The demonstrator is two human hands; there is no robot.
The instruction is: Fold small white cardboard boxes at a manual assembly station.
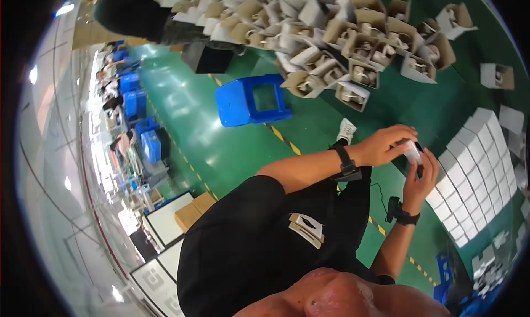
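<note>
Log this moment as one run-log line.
left hand: holds small white box | right hand: supports same box from below | nearby: rows of closed white boxes, pile of open cartons, blue stool

open brown cartons (359,46) heaped, closed white boxes (475,157) rowed

Glossy green painted floor (232,146); smooth, shiny blue plastic stool (251,102); matt brown-and-white cardboard boxes (359,46); a smooth white plastic-looking piece (413,151) between both hands.
</note>
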